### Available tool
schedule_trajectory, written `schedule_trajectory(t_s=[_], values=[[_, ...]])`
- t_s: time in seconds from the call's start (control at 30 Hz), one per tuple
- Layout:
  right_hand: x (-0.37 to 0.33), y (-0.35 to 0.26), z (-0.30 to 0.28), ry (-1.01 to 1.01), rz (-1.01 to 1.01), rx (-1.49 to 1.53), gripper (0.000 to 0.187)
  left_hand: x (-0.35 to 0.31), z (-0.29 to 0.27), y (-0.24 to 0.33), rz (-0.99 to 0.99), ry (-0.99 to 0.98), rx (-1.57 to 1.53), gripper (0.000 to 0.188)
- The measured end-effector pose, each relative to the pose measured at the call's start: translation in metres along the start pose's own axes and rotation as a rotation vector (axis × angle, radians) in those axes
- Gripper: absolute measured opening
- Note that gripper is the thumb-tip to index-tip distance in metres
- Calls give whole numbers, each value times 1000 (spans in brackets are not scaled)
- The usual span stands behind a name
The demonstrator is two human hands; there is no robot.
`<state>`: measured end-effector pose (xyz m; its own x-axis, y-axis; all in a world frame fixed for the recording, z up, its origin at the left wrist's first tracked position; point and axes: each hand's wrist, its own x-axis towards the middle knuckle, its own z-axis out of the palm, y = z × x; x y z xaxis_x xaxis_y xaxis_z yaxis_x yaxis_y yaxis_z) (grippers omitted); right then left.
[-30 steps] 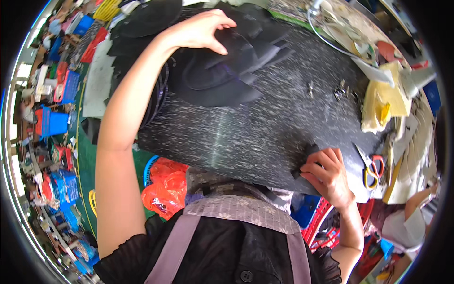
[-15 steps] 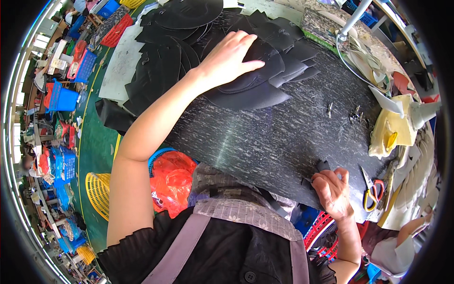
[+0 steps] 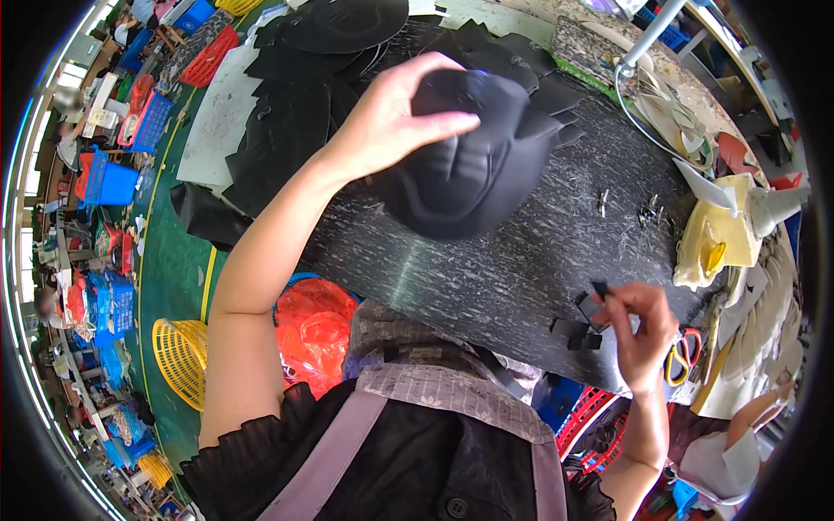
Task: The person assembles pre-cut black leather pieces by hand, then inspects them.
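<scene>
Below the near edge of the tabletop (image 3: 486,282) sit a red bag (image 3: 313,334) toward the left and a red basket (image 3: 587,415) toward the right corner. Just inside that corner, the right hand (image 3: 641,328) has its thumb and fingertips together, seemingly pinching 1 small black patch (image 3: 600,288); blur hides the exact hold. A few loose patches (image 3: 570,332) lie beside it, close to the near edge; a brush of the wrist could sweep them off, perhaps into the basket. The scissors (image 3: 684,356) rest near the right edge beside that hand, their blades hidden behind it, so a careless backward swing could meet a point.

Farther in, left of the middle, the left hand (image 3: 378,126) grips 1 moulded black panel (image 3: 486,187), thumb on its face and fingers behind. It is tilted and held from 1 side only, so a loose pinch could let it sag or twist. Shiny bits (image 3: 651,211) lie toward the right edge and could scratch a panel laid over them. By the far left corner, overlapping panels (image 3: 291,130) are heaped unevenly; a tug on 1 might slide others.
</scene>
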<state>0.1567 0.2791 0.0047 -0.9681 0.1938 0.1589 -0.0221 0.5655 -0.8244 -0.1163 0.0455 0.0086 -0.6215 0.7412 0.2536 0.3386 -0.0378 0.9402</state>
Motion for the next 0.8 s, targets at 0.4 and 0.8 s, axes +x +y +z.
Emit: schedule_trajectory(t_s=[0.4,0.8], values=[[85,-45,57,-242,-257,-25,15,-65,58,18,-90,-199,149,41],[73,-36,73,-164,-729,-83,28,-86,58,14,-348,-175,-232,29]])
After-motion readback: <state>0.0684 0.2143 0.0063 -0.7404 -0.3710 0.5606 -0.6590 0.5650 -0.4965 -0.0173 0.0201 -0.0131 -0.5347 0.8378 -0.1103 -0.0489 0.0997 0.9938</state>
